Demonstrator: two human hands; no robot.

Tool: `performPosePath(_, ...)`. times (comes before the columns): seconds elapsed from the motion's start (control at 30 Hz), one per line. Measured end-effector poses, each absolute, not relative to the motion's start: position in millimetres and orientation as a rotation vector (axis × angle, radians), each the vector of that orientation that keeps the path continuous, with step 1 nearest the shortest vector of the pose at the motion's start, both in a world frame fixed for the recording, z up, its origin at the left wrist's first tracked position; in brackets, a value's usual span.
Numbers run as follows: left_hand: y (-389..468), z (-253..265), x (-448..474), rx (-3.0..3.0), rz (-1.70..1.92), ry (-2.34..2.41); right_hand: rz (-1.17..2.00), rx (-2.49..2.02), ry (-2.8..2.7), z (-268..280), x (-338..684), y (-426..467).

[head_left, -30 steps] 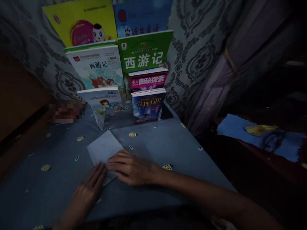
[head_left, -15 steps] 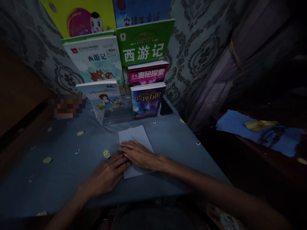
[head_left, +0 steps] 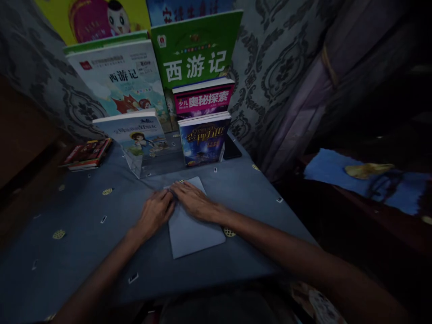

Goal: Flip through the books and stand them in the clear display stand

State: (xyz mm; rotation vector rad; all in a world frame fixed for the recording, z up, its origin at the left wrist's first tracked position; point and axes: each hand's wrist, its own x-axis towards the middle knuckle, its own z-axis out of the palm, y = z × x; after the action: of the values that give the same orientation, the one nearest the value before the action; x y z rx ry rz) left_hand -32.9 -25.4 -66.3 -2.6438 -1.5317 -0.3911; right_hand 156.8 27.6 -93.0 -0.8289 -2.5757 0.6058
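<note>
Pale blue-white, the thin booklet lies flat on the desk below the standing books, its long sides running away from the person and its near right corner rounded; whether it is one folded sheet or several leaves, I cannot tell. The left hand sits at its far left corner, knuckles bent and fingers drawn together, mostly on the cloth beside the edge. The right hand lies palm down across the far part of the booklet, fingertips reaching that same corner, where the two hands touch. Each grip is narrow, but the fingers hide whether either one pinches the paper or only presses it.

The desk wears a blue-grey cloth printed with yellow dotted ovals and small white tags. Beyond the hands stand books in tiers: a green book above a pink book and a dark blue book on the right, a light blue book on the left, and in front of that a book with a hatted figure on a clear stand. A small stack of books lies at far left.
</note>
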Motion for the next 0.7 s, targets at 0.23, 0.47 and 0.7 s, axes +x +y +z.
performPosePath(0.23, -28, -79, -32, -2.549, -0.383, -1.492, 0.539, -1.044, -2.503, -100, 203, 38)
performPosePath(0.47, -27, -82, -34, -2.565, -0.493, -1.564, 0.523, -1.034, -2.454, -104, 211, 35)
performPosePath(0.7, -25, -81, -36, -2.622, -0.431, -1.551, 0.507, -1.066, -2.435, -100, 215, 34)
